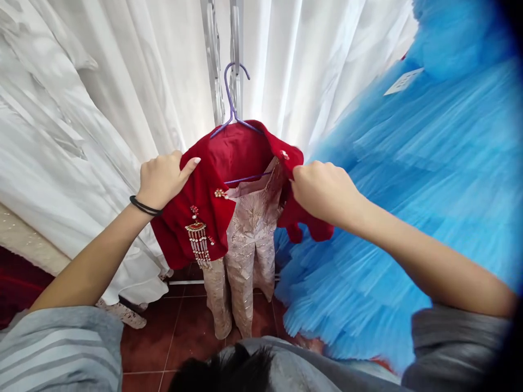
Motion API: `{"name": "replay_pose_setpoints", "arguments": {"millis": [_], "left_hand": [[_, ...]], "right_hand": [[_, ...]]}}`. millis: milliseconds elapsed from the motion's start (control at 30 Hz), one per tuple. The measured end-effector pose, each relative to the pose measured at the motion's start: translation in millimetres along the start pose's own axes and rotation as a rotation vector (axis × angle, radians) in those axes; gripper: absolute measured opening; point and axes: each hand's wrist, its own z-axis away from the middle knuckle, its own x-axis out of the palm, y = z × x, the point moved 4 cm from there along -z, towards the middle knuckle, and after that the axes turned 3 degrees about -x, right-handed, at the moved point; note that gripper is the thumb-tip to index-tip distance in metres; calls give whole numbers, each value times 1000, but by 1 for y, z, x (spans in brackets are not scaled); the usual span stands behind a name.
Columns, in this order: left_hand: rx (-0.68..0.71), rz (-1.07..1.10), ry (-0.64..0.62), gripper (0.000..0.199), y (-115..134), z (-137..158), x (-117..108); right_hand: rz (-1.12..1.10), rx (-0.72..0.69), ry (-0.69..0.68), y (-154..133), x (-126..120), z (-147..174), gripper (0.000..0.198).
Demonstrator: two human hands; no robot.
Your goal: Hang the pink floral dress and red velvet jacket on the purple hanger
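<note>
A short red jacket [212,218] hangs on a thin purple wire hanger [229,98], its front parted. My left hand [163,177] grips the jacket at its left shoulder, thumb on top and a black band [145,207] round the wrist. On the other side, my right hand [318,188] is closed on the jacket's edge, knuckles up. A beaded tassel brooch [198,237] and a small flower clasp [220,194] sit on the left front panel. Under the jacket hangs a pale pink patterned garment [249,228] with gold flecks.
White draped fabric [134,71] fills the back and left. A large blue tulle dress [392,190] stands close on the right, with a white tag [403,81]. A metal rack upright [212,60] rises behind the hanger. Dark red tiles [151,343] cover the floor.
</note>
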Motion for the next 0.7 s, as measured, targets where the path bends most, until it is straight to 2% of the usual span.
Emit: {"name": "replay_pose_setpoints", "arguments": {"millis": [67,133,200,267,333,433,500,600,700], "left_hand": [[14,7,30,63,2,4,-2],[29,24,59,56,3,8,-3],[53,57,81,49,3,12,-3],[118,92,122,50,4,16,-5],[290,101,166,57,13,19,-5],[704,53,132,50,34,21,3],[881,20,60,38,46,15,12],[931,39,12,25,53,-6,15],[859,197,56,17,47,-32,-8]], "right_hand": [[-3,-5,-9,-31,4,3,28],[-23,-19,-28,-57,22,-2,32],[-53,-38,-166,-72,61,-9,33],[-75,-30,-343,-77,103,-11,37],[-83,-11,-404,-76,129,-10,42],[-60,53,-266,-69,132,-10,40],[-49,110,-155,-63,127,-14,38],[-88,133,-86,-52,128,-28,55],[-230,137,-14,-29,114,-46,47]]}}
